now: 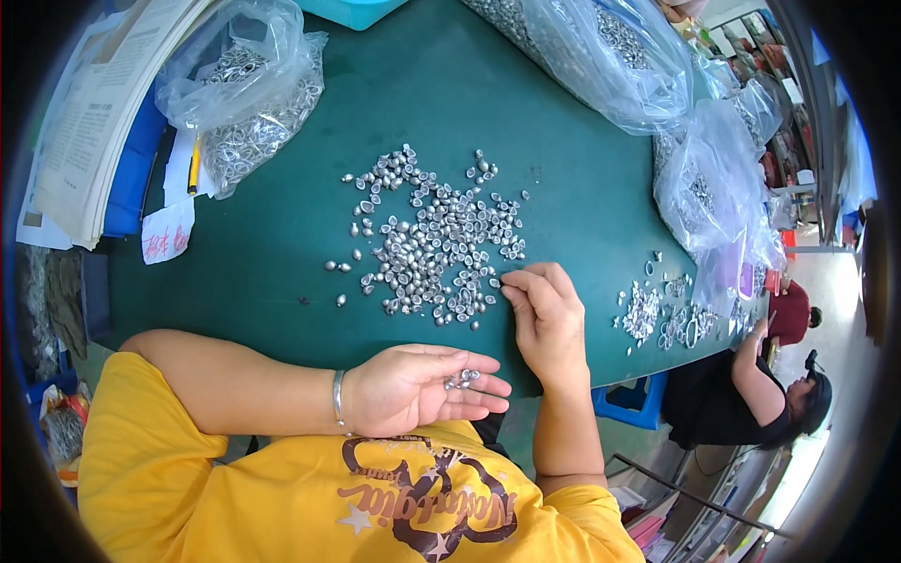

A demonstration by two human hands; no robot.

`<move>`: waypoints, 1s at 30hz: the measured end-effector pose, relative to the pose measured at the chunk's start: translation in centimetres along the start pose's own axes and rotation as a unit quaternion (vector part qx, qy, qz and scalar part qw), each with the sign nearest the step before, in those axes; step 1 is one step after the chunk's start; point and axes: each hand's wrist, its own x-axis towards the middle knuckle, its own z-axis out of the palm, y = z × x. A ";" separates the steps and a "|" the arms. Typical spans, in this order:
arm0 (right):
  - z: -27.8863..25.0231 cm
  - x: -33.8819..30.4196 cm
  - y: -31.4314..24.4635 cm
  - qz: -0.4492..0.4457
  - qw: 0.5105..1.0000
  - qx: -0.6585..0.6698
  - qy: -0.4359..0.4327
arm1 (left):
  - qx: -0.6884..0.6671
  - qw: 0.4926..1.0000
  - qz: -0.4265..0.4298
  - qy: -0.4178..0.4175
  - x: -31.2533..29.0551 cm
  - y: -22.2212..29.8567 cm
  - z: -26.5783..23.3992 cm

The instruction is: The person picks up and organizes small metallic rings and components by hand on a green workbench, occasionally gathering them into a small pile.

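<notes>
Just short of the near edge of the table (253, 291), the left hand (408, 389) lies palm up, fingers loosely extended, with a few metal pieces (463, 379) resting on them. The right hand (547, 319) has its thumb and fingertips drawn narrow beside a scattered pile (427, 249) mid-table; whether they grip a piece, I cannot tell. A clear bag (258, 127) sits toward the far left corner, a smaller heap (643, 311) near the right edge.

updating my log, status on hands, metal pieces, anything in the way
Left hand palm up, small metal pieces resting on it. Right hand at loose pile's right edge, grip unclear. Nothing visibly blocking either.
</notes>
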 end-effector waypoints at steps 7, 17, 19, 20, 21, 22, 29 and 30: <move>-2.6 -0.3 0.0 0.003 0.949 0.268 -0.165 | -0.019 1.000 -0.004 -0.012 0.2 0.0 0.0; -2.5 -0.1 0.6 -0.019 0.940 0.301 -0.160 | -0.022 1.000 -0.008 -0.017 0.2 0.0 -0.2; -2.5 0.1 0.1 -0.035 0.923 0.334 -0.189 | -0.026 1.000 -0.006 -0.016 0.2 -0.1 -0.3; -1.9 0.2 -0.3 -0.032 0.959 0.239 -0.149 | -0.026 1.000 -0.006 -0.012 0.2 0.0 -0.3; -1.3 0.4 -0.7 -0.027 0.984 0.140 -0.107 | -0.025 1.000 -0.006 -0.010 0.2 0.0 -0.2; -0.4 0.3 -0.2 -0.037 0.993 0.082 -0.078 | -0.024 1.000 -0.009 -0.010 0.2 0.0 -0.1; -2.7 0.6 0.1 -0.063 0.911 0.342 -0.222 | -0.023 0.999 -0.008 -0.032 0.3 0.0 -0.3; -2.6 0.6 -0.4 -0.071 0.904 0.359 -0.221 | -0.021 0.999 -0.009 -0.034 0.4 0.0 -0.4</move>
